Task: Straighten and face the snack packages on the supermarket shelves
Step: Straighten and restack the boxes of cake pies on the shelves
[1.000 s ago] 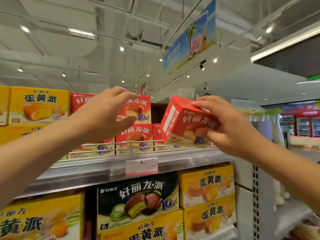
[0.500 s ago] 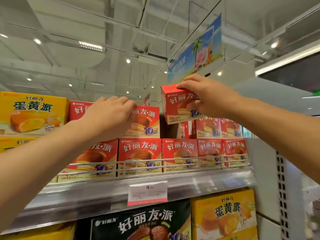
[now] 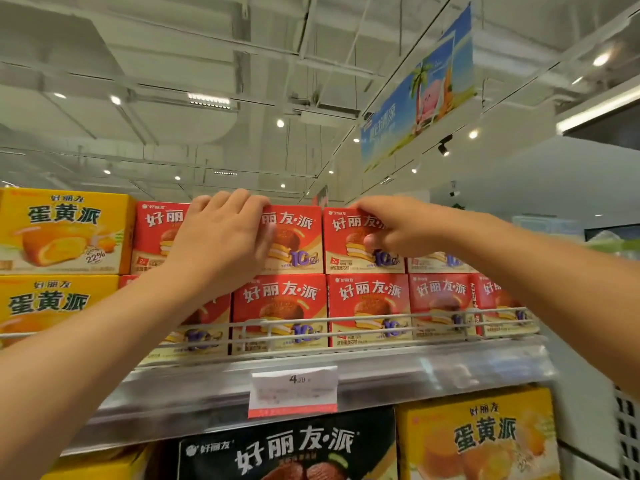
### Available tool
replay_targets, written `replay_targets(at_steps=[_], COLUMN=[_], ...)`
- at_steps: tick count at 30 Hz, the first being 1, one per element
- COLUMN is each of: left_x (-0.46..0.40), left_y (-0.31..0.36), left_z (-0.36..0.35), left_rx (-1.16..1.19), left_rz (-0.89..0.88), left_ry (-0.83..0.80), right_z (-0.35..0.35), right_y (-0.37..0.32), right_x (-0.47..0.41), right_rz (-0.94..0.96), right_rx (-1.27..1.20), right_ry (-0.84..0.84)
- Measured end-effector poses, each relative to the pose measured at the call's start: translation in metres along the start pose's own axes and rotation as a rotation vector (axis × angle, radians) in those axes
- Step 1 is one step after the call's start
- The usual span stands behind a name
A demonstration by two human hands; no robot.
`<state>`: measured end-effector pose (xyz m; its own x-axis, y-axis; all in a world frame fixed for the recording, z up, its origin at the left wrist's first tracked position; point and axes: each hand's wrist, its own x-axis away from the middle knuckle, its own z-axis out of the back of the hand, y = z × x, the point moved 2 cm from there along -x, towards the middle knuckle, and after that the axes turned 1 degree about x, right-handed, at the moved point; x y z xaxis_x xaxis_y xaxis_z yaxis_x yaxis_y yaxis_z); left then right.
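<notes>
Head view: right hand (image 3: 391, 230) has set red box (image 3: 360, 240) (upright) beside its neighbour.

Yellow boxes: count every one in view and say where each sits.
4 clearly. Two stacked at the top shelf's left end: upper, lower. One below the shelf at right, another at lower left, mostly covered by the left arm. More may be hidden.
</notes>
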<state>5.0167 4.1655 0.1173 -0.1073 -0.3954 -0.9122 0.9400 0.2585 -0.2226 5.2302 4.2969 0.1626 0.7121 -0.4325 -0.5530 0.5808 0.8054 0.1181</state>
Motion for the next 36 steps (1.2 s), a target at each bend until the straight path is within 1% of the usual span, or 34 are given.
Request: replay_targets(at_steps=[7,10,11,12,13,15,16,17,20,23,26,33,34,35,36], left_x=[0.002,0.006,0.010,0.015,0.023,0.049,0.065,0.081,0.128,0.152,0.152,0.158,0.166,0.179,0.197], left_y=[0.002,0.004,0.006,0.007,0.010,0.019,0.025,0.031,0.049,0.057,0.059,0.064,0.067,0.072,0.078], left_z=[-0.002,0.000,0.002,0.005,0.007,0.012,0.013,0.013,0.005,-0.002,-0.003,0.002,0.002,0.002,0.000], left_rx=[-0.051,-0.070,-0.081,-0.081,-0.066,-0.018,-0.002,0.001,-0.052,-0.095,-0.075,-0.017,-0.012,-0.002,0.019], left_rz=[0.001,0.017,0.027,0.033,0.031,0.011,0.002,-0.006,-0.024,0.005,0.066,0.078,0.042,-0.047,-0.175], left_ry=[0.017,0.013,0.029,0.065,0.110,0.166,0.174,0.170,0.104,0.046,0.046,0.026,0.030,0.041,0.050], right_z=[-0.002,0.002,0.003,0.003,0.001,-0.016,-0.030,-0.048,-0.099,-0.130,-0.143,-0.147,-0.149,-0.151,-0.153], right_y=[-0.001,-0.005,-0.006,-0.009,-0.015,-0.027,-0.034,-0.041,-0.055,-0.059,-0.060,-0.072,-0.075,-0.077,-0.079], right_x=[-0.004,0.003,0.008,0.015,0.027,0.057,0.073,0.088,0.119,0.130,0.130,0.127,0.127,0.127,0.128], right_rz=[-0.015,-0.013,-0.011,0.005,0.037,0.168,0.237,0.292,0.368,0.334,0.313,0.217,0.204,0.193,0.186], right_rx=[-0.050,0.057,0.111,0.131,0.093,-0.049,-0.083,-0.104,-0.156,-0.191,-0.140,-0.125,-0.112,-0.101,-0.089], right_ry=[-0.049,-0.058,-0.016,0.073,0.193,0.419,0.474,0.494,0.458,0.426,0.462,0.506,0.513,0.520,0.524])
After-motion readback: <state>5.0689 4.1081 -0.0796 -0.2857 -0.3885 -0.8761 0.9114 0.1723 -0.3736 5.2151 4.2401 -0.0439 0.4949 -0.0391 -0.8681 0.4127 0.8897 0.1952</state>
